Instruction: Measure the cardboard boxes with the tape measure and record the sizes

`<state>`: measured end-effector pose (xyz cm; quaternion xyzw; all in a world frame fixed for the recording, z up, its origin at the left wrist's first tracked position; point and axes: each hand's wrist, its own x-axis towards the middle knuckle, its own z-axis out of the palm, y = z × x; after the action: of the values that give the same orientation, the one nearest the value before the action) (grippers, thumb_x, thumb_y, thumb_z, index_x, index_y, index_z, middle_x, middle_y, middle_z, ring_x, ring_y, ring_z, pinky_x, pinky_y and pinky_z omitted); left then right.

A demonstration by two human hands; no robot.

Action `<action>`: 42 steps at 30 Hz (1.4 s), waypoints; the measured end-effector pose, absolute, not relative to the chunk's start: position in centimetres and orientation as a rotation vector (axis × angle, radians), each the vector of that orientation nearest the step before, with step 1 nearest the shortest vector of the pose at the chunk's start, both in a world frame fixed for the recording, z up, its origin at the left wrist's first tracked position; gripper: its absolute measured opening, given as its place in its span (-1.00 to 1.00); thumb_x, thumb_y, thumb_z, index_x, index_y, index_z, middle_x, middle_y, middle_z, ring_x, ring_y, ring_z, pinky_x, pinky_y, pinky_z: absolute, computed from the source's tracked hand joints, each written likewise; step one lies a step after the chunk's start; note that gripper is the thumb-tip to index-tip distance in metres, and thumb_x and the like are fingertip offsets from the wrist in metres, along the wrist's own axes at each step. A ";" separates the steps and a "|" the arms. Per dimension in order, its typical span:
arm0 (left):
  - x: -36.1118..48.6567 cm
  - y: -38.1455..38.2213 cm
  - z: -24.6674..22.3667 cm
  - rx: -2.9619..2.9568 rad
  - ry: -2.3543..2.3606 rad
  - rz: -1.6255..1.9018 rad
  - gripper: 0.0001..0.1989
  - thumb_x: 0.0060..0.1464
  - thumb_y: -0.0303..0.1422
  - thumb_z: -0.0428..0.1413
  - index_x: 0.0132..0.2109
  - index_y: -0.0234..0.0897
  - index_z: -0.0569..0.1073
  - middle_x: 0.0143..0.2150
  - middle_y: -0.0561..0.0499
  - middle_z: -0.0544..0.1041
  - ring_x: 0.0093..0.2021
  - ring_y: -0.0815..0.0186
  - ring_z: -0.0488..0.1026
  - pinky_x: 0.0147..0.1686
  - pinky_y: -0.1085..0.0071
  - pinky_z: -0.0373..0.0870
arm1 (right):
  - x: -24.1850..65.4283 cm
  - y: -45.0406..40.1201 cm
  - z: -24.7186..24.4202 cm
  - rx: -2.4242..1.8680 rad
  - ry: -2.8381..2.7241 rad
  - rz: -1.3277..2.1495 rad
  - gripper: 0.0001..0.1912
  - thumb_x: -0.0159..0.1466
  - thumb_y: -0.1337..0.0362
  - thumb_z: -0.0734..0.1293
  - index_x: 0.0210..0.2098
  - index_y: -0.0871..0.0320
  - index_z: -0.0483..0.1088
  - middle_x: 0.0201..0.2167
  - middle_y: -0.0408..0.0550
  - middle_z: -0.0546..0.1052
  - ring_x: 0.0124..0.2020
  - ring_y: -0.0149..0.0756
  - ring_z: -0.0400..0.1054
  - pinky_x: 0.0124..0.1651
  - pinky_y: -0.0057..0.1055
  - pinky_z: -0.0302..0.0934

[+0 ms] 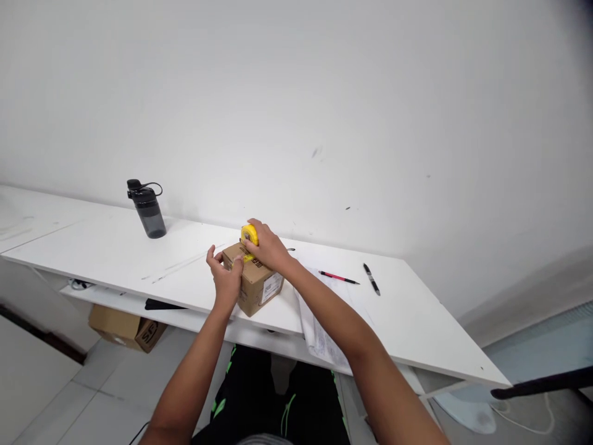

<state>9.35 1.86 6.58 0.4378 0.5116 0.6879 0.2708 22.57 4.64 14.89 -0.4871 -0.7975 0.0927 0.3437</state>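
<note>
A small brown cardboard box (252, 287) with a white label sits near the front edge of the white table. My right hand (267, 246) is closed around a yellow tape measure (250, 233) at the box's top. A short length of yellow tape blade (249, 257) lies across the top face. My left hand (226, 278) is at the box's left edge, its thumb pressing the blade's end against the box and its fingers curled out to the left. Where those fingers touch the box is partly hidden.
On the table (194, 272) stands a dark bottle (151, 213) at the left. Right of the box lie paper sheets (324, 337), a red pencil (339, 277) and a black pen (371, 279). Another carton (123, 327) is below the lower shelf. A wall rises behind.
</note>
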 end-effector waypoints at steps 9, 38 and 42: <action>9.5 2.4 6.1 1.210 1.308 1.892 -0.41 0.04 -0.28 0.18 0.20 -0.15 0.20 0.06 -0.10 0.34 0.09 0.18 0.35 0.14 0.19 0.29 | 29.0 -5.2 14.0 -1.388 -2.049 0.288 -0.54 0.34 0.17 0.23 0.22 -0.04 0.17 -0.05 0.01 0.39 -0.14 -0.16 0.38 -0.15 -0.26 0.33; 1.1 -0.7 -0.8 1.152 1.297 1.747 -0.49 0.00 -0.01 0.16 0.04 -0.16 0.36 0.17 -0.13 0.31 0.23 0.07 0.26 0.24 0.09 0.21 | 24.1 2.3 11.0 -0.882 -1.578 0.846 -0.31 0.27 -0.04 0.30 0.30 -0.02 0.02 0.00 0.00 0.39 -0.23 -0.30 0.40 -0.29 -0.36 0.40; 1.2 -1.0 -0.2 1.114 1.392 1.772 -0.58 0.07 -0.07 0.15 0.00 -0.20 0.40 0.17 -0.17 0.38 0.24 0.07 0.29 0.28 0.03 0.15 | 22.5 2.4 11.8 -0.862 -1.823 0.855 -0.27 0.25 0.02 0.35 0.33 -0.05 0.05 0.11 -0.01 0.38 -0.01 -0.23 0.37 0.02 -0.24 0.34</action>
<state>1.21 -0.99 -0.17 0.4214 0.5267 0.6705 0.3089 22.52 2.42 11.78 -0.3497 -0.7398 0.3471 0.4581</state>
